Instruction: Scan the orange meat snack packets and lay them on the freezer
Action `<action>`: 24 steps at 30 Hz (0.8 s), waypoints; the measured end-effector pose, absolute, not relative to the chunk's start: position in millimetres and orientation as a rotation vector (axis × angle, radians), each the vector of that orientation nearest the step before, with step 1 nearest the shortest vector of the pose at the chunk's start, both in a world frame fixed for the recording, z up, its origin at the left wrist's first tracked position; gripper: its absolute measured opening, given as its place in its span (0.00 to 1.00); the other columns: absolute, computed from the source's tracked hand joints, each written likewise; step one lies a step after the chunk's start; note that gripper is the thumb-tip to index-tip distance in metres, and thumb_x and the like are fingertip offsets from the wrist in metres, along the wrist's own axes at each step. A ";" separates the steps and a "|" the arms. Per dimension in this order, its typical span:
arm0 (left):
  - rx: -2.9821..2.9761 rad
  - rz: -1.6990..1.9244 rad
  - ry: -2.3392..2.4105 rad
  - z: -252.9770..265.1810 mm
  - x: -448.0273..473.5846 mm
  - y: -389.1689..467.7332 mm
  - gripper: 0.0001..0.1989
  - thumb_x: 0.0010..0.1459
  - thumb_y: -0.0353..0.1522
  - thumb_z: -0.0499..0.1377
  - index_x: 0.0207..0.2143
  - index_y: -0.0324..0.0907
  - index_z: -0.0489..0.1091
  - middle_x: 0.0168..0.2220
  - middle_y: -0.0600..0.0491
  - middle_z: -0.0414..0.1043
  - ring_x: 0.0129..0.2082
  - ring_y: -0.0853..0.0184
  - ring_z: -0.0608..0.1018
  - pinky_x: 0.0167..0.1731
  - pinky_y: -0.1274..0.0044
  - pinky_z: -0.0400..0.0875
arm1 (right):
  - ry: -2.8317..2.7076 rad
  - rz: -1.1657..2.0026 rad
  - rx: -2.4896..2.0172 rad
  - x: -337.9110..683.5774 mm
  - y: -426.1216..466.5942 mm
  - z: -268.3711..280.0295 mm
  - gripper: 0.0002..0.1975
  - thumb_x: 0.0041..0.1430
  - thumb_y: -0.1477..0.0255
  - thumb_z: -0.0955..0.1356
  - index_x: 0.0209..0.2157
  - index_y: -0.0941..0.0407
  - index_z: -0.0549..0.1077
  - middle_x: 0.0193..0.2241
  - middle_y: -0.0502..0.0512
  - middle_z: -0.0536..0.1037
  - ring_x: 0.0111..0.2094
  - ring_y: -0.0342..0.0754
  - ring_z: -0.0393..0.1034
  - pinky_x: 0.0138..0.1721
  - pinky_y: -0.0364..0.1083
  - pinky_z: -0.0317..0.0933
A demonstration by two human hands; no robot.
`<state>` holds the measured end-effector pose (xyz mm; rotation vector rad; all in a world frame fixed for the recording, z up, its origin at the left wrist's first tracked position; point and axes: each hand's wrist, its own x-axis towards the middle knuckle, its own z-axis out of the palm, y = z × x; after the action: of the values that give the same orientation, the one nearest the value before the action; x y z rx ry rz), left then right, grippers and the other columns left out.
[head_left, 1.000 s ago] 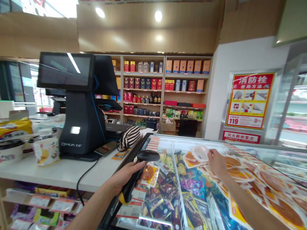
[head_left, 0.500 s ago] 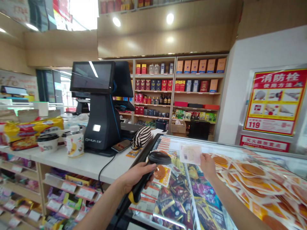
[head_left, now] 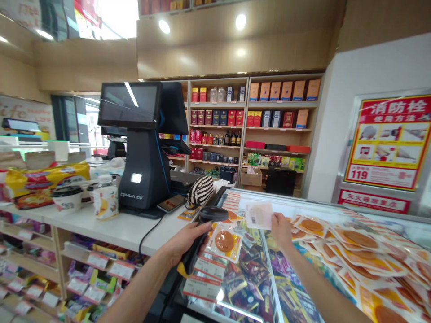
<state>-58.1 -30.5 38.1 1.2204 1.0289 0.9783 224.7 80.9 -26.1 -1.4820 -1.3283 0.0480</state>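
My left hand (head_left: 182, 243) is wrapped around the handle of a black barcode scanner (head_left: 213, 214) with a yellow trigger. Its head points toward the right. A small flat packet (head_left: 258, 216) is pinched by its right edge in my right hand (head_left: 280, 229), its pale back with a barcode turned toward me. Just right of the scanner, a clear and yellow packet with a round orange-brown slice (head_left: 224, 241) lies on the glass top of the display case. Many similar packets (head_left: 357, 240) are piled on the right, beyond my right forearm.
A black checkout terminal (head_left: 143, 170) stands on the white counter (head_left: 134, 231). Near it are a phone (head_left: 171, 203), a striped pouch (head_left: 199, 192), a lidded paper cup (head_left: 67, 199) and a yellow snack bag (head_left: 47, 184). Price labels (head_left: 205, 280) lie under my left wrist.
Both hands have shifted left, the scanner and the held packet with them. The packet lying on the glass is now less covered by the scanner.
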 end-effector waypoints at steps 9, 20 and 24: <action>1.071 1.061 1.198 28.6 -112.7 -45.3 0.19 0.42 0.47 0.55 0.27 0.39 0.61 0.17 0.59 0.61 0.14 0.77 0.63 0.14 0.83 0.56 | -1.755 0.057 -1.190 138.4 88.6 -30.2 0.15 0.54 0.71 0.53 0.36 0.56 0.67 0.31 0.55 0.74 0.33 0.48 0.68 0.35 0.46 0.58; 1.082 1.036 1.095 35.9 -89.6 -48.2 0.17 0.44 0.44 0.55 0.22 0.38 0.60 0.16 0.59 0.61 0.14 0.78 0.63 0.14 0.85 0.56 | -2.177 -0.089 -1.101 156.2 80.5 -61.9 0.13 0.51 0.76 0.59 0.32 0.54 0.72 0.44 0.57 0.69 0.46 0.49 0.61 0.46 0.50 0.54; 1.071 1.017 1.101 37.4 -74.1 -47.5 0.17 0.44 0.44 0.55 0.22 0.38 0.60 0.16 0.58 0.60 0.13 0.78 0.62 0.14 0.85 0.56 | -2.158 -0.206 -1.313 173.1 83.0 -58.2 0.16 0.50 0.77 0.59 0.41 0.56 0.69 0.46 0.58 0.67 0.48 0.47 0.59 0.48 0.47 0.52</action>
<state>-74.1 -47.5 37.4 1.0708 1.1006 1.0174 173.1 83.0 -58.2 -1.3131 -2.1583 -0.2063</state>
